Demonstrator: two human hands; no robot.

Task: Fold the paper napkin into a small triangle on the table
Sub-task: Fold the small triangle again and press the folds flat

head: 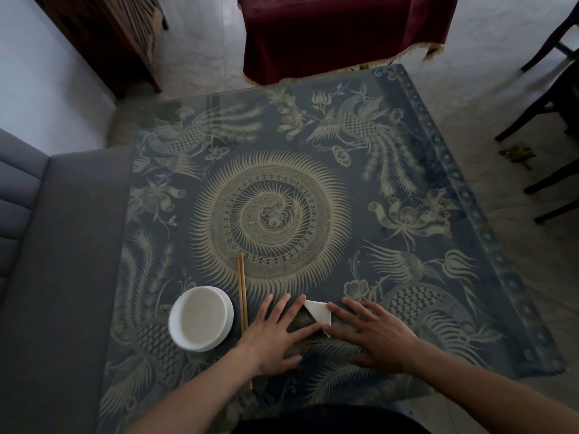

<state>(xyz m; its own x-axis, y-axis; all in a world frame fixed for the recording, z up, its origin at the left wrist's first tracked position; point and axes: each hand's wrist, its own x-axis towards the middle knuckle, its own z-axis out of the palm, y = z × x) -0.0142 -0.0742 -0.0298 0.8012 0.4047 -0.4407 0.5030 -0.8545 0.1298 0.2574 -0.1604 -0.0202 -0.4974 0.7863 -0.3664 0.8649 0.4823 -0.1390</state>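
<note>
Because the paper napkin [319, 315], a small white triangle at the lower centre of the desk [407, 183], looks light, limp and tearable, both hands' flat, spread fingers [275, 311] pressing its edges suit it.

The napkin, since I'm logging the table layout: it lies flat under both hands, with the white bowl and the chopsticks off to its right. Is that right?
Not quite. The head view shows the white bowl and the chopsticks to the left of the napkin, beyond the left hand. The rest holds: both hands, the right hand included, press it flat on the table.
</note>
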